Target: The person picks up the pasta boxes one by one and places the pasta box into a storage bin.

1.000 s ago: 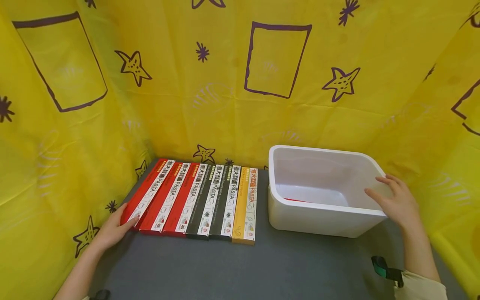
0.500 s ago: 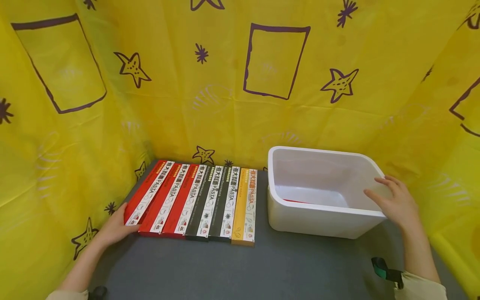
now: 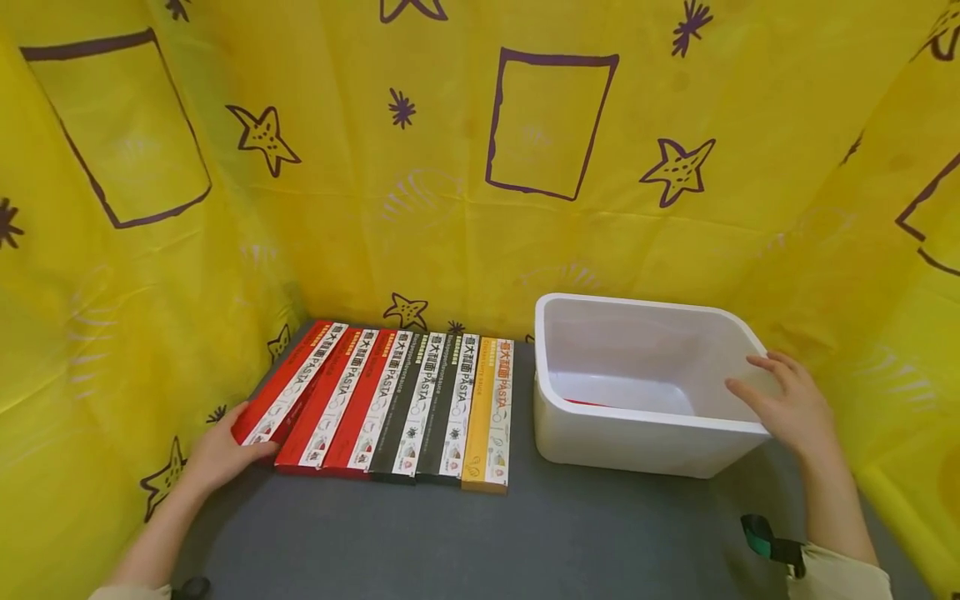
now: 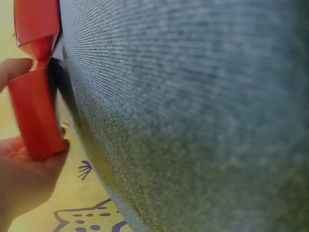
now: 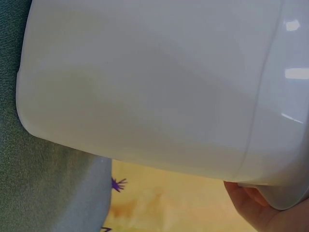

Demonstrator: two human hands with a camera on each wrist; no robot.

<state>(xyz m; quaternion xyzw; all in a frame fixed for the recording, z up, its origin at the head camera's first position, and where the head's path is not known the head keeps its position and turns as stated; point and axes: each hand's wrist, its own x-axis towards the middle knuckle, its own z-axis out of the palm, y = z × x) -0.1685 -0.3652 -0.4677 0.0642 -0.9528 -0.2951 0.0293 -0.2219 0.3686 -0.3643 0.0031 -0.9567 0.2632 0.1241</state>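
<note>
Red pasta box (image 3: 279,390), outermost on the left of a row of seven long cartons, had its near end raised off the grey desk (image 3: 525,542) and skewed slightly away from its red neighbour (image 3: 324,404); far end appeared to rest on the desk. Left hand (image 3: 217,454) gripped that near end, thumb on top and fingers under, as the left wrist view confirmed: box end (image 4: 34,116) sat pinched between thumb and palm (image 4: 21,183). Right hand (image 3: 787,408) lay on the right rim of the white tub (image 3: 645,442), fingers fairly straight over the edge, thumb side on the outer wall; right wrist view showed the palm (image 5: 260,208) against the tub's lower corner (image 5: 145,96). Tub stood just right of the yellow carton (image 3: 489,412), not touching it. Judgement: the grip was at one extreme end of a long carton, so it would lever downward; sliding the fingers further under toward the middle before lifting clear seemed wise. Keeping the lift straight up would avoid dragging the neighbouring red box out of line. Right hand steadying the tub looked adequate
</note>
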